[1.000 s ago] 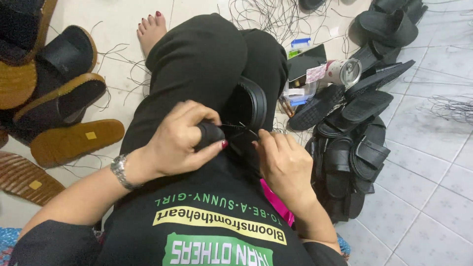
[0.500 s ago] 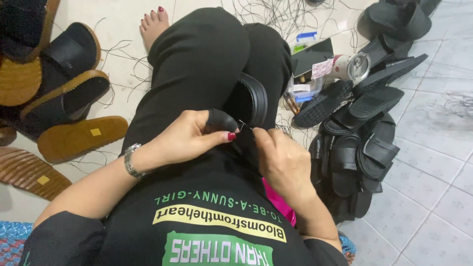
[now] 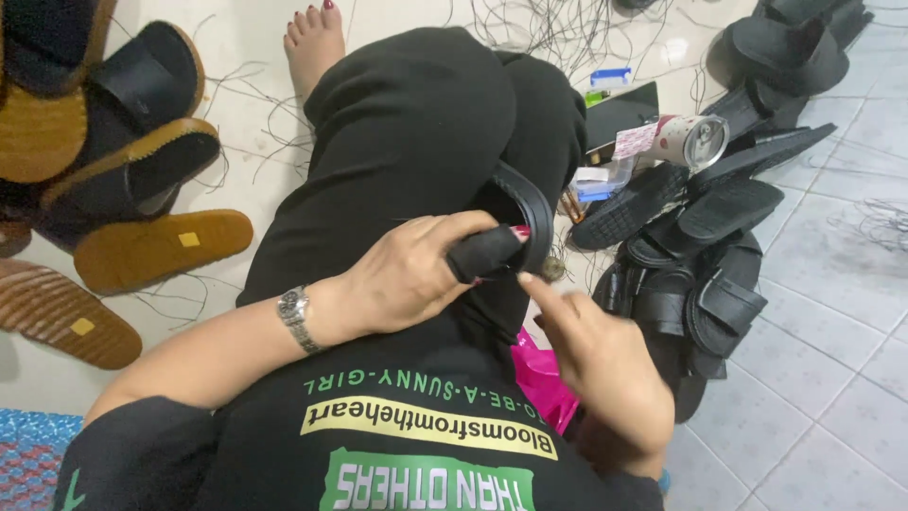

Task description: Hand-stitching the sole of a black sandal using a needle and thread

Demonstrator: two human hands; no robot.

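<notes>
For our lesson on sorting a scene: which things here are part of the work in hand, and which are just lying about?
In hand:
- left hand, gripping the black sandal on the lap
- right hand, forefinger pointing at it

Lying about:
- brown-soled sandals at left
- pile of black sandals at right
- drink can
- loose threads on floor

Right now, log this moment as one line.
left hand: grips black sandal | right hand: index finger beside strap, apart | brown soles: floor, left
</notes>
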